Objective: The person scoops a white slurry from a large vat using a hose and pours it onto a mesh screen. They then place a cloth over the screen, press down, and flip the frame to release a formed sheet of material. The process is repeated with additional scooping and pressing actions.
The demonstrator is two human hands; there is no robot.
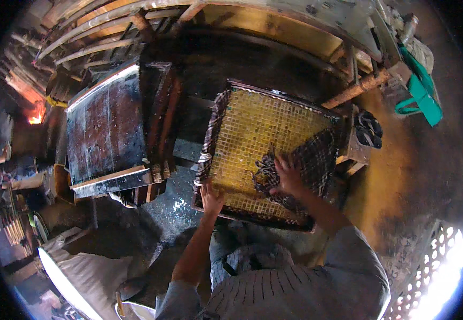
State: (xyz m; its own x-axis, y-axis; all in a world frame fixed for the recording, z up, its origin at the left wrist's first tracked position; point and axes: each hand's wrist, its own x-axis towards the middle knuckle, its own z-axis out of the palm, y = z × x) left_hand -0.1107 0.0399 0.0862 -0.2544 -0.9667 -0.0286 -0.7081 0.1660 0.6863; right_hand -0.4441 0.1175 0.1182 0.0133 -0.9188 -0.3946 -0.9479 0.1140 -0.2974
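Observation:
A square woven cane tray (242,128) with yellow mesh and a dark rim lies in front of me. Dark checked cloth (317,160) covers its right side, its left part bunched into folds over the mesh. My right hand (289,178) lies on those folds, fingers spread and thumb apart. At the tray's near left corner, my left hand (211,198) has its fingers over the rim; its fingertips are partly hard to make out. More of the dark cloth runs gathered along the left rim, just beyond that hand.
Left of the tray stands a sloping, stained board (106,128) with pale ledges. A fire (36,113) glows at the far left. Wooden poles (359,88) frame the back. Black sandals (368,129) and a green strap-like piece (424,98) sit at right. Light enters through a perforated wall (434,266).

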